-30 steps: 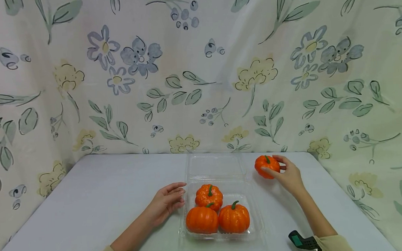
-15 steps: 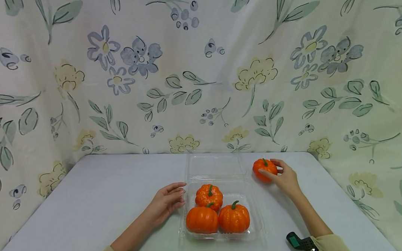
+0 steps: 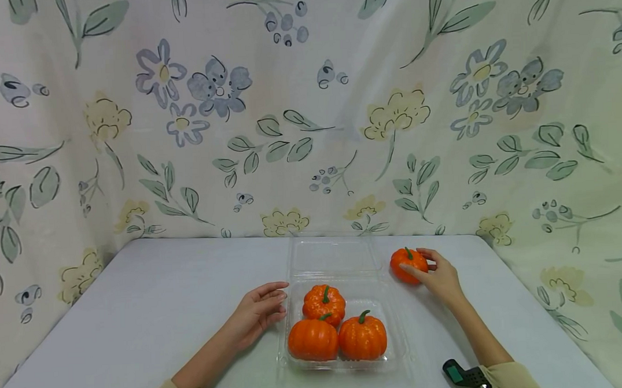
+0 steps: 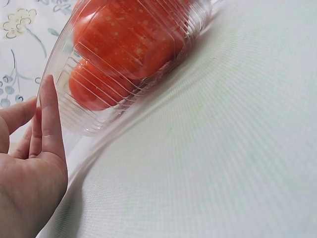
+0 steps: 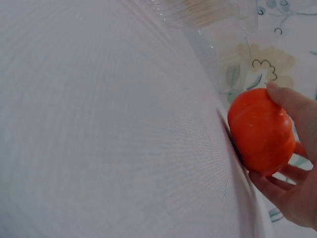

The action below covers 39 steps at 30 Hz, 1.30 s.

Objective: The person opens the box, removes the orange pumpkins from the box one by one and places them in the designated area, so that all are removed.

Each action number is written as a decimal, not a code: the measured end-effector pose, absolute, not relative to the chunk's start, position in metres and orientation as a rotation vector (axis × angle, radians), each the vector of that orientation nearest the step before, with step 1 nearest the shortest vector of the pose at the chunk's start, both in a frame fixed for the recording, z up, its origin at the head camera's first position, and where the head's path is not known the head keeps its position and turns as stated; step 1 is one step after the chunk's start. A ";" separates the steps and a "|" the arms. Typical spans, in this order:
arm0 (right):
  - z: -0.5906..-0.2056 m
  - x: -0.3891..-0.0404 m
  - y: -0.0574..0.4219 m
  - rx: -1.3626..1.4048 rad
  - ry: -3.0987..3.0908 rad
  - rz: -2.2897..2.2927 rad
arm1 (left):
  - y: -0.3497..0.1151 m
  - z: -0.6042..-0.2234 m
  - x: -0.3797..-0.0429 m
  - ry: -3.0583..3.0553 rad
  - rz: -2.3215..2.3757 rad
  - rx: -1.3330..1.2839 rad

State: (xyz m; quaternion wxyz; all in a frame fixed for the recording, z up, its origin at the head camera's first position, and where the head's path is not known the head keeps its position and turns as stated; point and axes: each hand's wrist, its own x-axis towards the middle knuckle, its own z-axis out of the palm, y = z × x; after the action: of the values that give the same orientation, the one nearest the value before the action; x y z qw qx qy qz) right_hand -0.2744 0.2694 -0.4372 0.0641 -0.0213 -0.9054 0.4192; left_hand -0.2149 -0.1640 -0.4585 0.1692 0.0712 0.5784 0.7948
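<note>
White table (image 3: 189,274): right hand (image 3: 441,278) grips a pumpkin (image 3: 405,261) whose stem (image 3: 408,251) only head view shows; left hand (image 3: 255,315) relaxed.

The table (image 3: 190,292) has a plain white top with a fine ribbed texture in the wrist views and a faint greenish tint at its near side. It narrows toward a straight far edge. Directly on it, around the middle, sits a clear plastic container (image 3: 367,303), its lid (image 3: 334,256) folded back toward that edge. Right of the lid and apart from it, an orange pumpkin (image 3: 403,260) appears to rest upright on the white surface.
</note>
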 end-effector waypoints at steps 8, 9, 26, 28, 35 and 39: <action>-0.439 -0.274 0.268 -0.041 -2.736 1.282 | -0.164 -0.457 -0.214 1.634 2.264 0.200; -0.439 -0.274 0.268 -0.036 -2.736 1.283 | -0.164 -0.457 -0.214 1.637 2.262 0.197; -0.440 -0.274 0.268 -0.004 -2.726 1.273 | -0.164 -0.456 -0.213 1.626 2.272 0.177; -0.439 -0.274 0.269 0.000 -2.726 1.267 | -0.164 -0.456 -0.213 1.624 2.272 0.181; -0.428 -0.272 0.273 -0.002 -2.738 1.270 | -0.164 -0.457 -0.214 1.622 2.270 0.199; -0.422 -0.271 0.275 0.016 -2.752 1.256 | -0.165 -0.458 -0.214 1.619 2.274 0.205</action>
State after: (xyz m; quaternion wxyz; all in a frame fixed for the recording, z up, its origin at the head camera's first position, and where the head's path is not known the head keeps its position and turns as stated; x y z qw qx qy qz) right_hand -0.2714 0.2749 -0.4216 0.0583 0.0054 -0.9081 0.4146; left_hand -0.2137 -0.1645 -0.4575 0.1705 0.0723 0.5701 0.8004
